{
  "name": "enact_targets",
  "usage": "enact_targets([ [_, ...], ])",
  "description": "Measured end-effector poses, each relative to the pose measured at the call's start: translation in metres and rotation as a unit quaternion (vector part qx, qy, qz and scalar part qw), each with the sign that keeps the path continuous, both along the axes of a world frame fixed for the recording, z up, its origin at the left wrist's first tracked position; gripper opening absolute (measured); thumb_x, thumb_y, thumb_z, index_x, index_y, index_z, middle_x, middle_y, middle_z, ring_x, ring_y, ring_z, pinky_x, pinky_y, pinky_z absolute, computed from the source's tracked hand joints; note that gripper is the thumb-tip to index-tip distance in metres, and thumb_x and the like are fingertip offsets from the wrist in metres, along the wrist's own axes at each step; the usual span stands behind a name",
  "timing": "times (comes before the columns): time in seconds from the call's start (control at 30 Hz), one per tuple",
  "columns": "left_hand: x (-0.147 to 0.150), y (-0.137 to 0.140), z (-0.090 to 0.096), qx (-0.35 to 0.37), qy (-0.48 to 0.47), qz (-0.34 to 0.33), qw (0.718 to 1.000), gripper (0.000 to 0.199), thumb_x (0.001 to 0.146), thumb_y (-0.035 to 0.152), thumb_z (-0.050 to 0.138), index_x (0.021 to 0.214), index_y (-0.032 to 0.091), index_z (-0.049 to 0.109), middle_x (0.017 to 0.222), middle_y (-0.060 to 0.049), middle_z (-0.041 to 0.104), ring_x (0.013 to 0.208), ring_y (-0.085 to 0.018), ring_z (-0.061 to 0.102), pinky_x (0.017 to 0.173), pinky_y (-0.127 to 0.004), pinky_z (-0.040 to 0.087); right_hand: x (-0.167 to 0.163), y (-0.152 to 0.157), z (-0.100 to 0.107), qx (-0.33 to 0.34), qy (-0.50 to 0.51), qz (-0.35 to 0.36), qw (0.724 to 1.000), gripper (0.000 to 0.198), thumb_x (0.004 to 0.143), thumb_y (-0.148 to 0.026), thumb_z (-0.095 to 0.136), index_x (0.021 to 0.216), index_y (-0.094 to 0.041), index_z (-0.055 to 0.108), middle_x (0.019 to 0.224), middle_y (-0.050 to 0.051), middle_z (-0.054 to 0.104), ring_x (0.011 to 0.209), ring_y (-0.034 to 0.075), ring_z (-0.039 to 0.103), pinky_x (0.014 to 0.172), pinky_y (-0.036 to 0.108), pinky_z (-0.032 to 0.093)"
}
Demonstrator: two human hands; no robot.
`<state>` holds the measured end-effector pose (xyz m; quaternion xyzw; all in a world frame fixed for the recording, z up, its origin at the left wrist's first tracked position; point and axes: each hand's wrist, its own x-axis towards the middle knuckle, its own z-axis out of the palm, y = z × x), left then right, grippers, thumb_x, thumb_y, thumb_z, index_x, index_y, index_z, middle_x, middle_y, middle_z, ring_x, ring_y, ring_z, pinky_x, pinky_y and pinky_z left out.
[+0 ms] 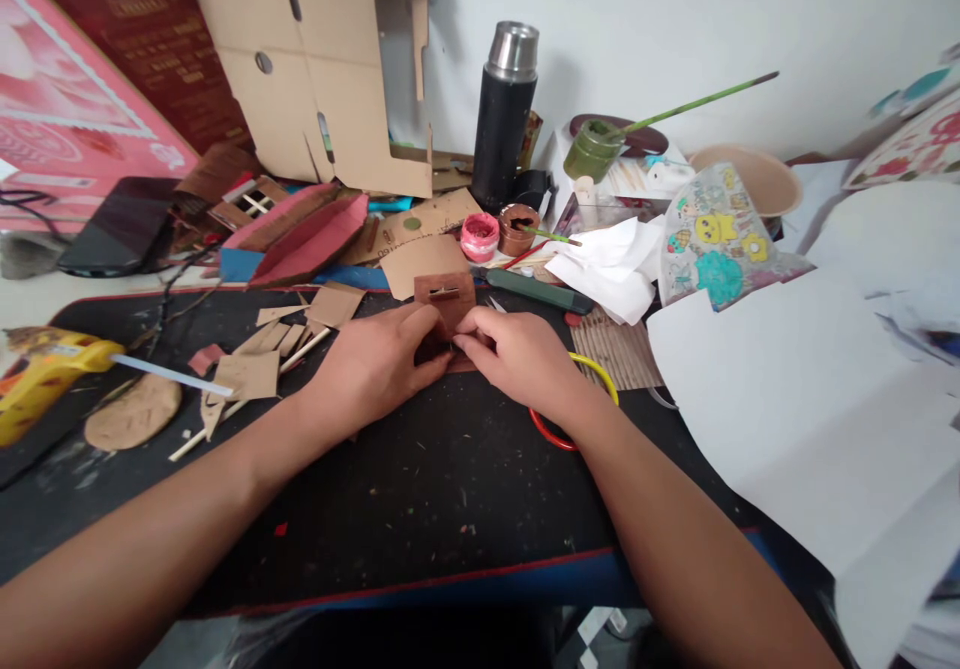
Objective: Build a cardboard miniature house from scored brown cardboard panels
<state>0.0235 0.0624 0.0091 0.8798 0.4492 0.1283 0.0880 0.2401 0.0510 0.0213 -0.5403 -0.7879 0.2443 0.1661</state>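
Observation:
Both my hands meet at a small brown-painted cardboard piece with a slot near its top, in the middle of the black mat. My left hand has thumb and fingers closed on its lower left part. From the right, my right hand pinches the lower part, its fingertips almost touching the left ones. My fingers hide much of the piece's lower end. Scissors with red and yellow handles lie partly beneath my right wrist. A green-handled cutter rests just behind my right hand.
Cardboard scraps and a yellow glue gun lie left. Behind stand a black flask, a red paint jar, a brown paint jar and a green jar with a brush. White paper sheets cover the right.

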Motion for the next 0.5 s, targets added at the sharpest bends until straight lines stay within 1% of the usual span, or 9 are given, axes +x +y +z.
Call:
enact_targets([
  [0.2, 0.0007, 0.0015, 0.0009, -0.03, -0.018, 0.012, 0.999, 0.015, 0.093, 0.03, 0.07, 0.092, 0.02, 0.059, 0.088, -0.004, 0.071, 0.072, -0.02, 0.064, 0.061, -0.031, 0.038, 0.0001, 0.0004, -0.003, 0.007, -0.008, 0.001, 1.0, 0.011, 0.105, -0.029, 0.065, 0.105, -0.023, 0.075, 0.089, 0.002, 0.08, 0.079, 0.02, 0.07, 0.067, 0.03, 0.034],
  [0.5, 0.0007, 0.0022, 0.001, -0.056, -0.052, 0.026, 0.997, 0.012, 0.094, 0.031, 0.07, 0.095, 0.02, 0.064, 0.086, -0.002, 0.071, 0.073, -0.019, 0.065, 0.063, -0.03, 0.039, -0.0003, 0.0016, -0.0074, 0.017, -0.01, 0.001, 1.0, 0.012, 0.104, -0.029, 0.064, 0.106, -0.023, 0.074, 0.09, 0.003, 0.08, 0.079, 0.02, 0.069, 0.068, 0.031, 0.034],
])
